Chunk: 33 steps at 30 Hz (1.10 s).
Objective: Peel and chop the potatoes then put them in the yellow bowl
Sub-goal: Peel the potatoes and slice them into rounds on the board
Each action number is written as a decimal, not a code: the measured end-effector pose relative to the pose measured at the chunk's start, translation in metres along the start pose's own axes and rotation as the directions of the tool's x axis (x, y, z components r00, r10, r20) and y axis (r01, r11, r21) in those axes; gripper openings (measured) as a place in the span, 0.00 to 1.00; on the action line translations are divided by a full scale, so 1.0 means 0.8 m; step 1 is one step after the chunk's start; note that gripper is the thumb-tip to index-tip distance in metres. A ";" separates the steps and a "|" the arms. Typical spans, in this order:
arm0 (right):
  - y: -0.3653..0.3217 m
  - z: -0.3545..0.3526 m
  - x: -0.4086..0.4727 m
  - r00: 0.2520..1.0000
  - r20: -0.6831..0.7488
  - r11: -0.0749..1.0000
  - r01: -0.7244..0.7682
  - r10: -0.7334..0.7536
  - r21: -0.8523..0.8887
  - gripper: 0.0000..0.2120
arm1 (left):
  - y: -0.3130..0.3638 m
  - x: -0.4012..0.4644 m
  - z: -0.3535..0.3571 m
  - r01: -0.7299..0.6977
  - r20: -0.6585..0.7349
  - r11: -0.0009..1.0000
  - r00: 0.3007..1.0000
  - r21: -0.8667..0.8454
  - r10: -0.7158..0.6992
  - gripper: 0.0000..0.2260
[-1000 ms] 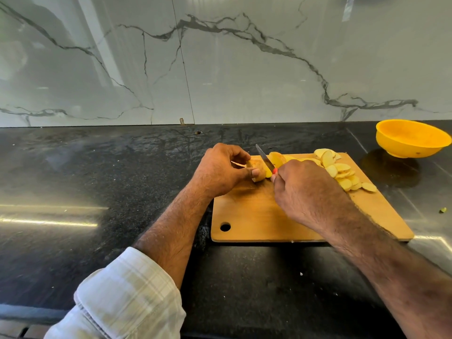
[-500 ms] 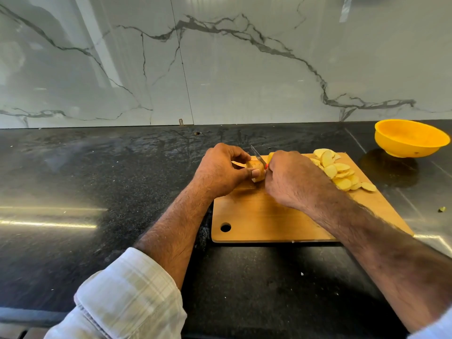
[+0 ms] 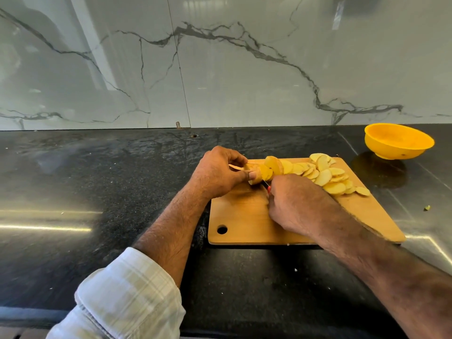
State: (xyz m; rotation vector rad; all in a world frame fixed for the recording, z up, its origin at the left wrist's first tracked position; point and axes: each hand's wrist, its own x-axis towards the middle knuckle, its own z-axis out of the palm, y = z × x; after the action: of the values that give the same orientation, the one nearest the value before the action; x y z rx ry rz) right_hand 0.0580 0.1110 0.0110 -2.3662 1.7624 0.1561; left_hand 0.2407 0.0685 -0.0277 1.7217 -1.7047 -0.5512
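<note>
On the wooden chopping board my left hand grips the uncut end of a potato. My right hand holds a knife with a red handle; its thin blade is down in the potato, mostly hidden. Freshly cut rounds lean just right of the blade. A pile of several pale yellow slices lies on the board's far right part. The yellow bowl stands at the back right of the black counter and looks to hold nothing.
The black stone counter runs to a marble-patterned wall behind. A small green scrap lies on the counter right of the board. The board has a hanging hole at its near left corner.
My right hand has drawn back toward me and lowered, bringing the knife down through the potato. The left hand has stayed on the potato.
</note>
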 end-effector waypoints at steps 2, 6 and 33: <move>0.008 0.003 -0.006 0.998 -0.067 1.000 -0.004 0.005 0.019 0.11 | 0.001 0.000 0.000 0.003 0.008 1.000 1.000 0.006 -0.003 0.18; 0.010 -0.008 -0.012 0.991 -0.124 0.995 -0.029 0.040 0.093 0.15 | -0.001 0.000 -0.003 -0.013 0.053 1.000 0.998 -0.006 0.014 0.20; -0.019 -0.008 -0.009 0.997 0.071 1.000 -0.010 0.010 0.005 0.20 | -0.003 0.004 -0.002 -0.026 0.012 1.000 1.000 -0.016 0.026 0.19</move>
State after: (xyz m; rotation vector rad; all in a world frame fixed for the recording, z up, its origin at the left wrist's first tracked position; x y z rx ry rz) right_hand 0.0704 0.1211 0.0198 -2.3186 1.7399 0.2339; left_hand 0.2435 0.0658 -0.0275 1.6862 -1.7238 -0.5632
